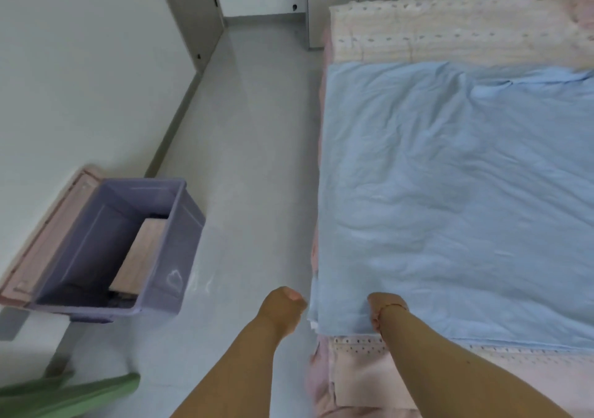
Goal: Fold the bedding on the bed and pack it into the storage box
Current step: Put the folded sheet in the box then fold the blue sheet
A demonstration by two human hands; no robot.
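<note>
A light blue sheet (450,192) lies spread flat on the bed (369,382), apparently folded into layers along its left edge. My right hand (384,311) grips the sheet's near edge, fingers curled under the fabric. My left hand (284,305) is curled into a fist against the sheet's near left corner, over the floor; the pinch itself is hidden. The purple storage box (173,247) stands open on the floor to the left, with a folded pink piece of bedding (141,257) inside.
A pink lid (48,224) leans between the box and the wall. Cream perforated bedding (450,28) lies across the head of the bed. A strip of grey floor (250,160) runs between box and bed. Something green (80,395) is at the bottom left.
</note>
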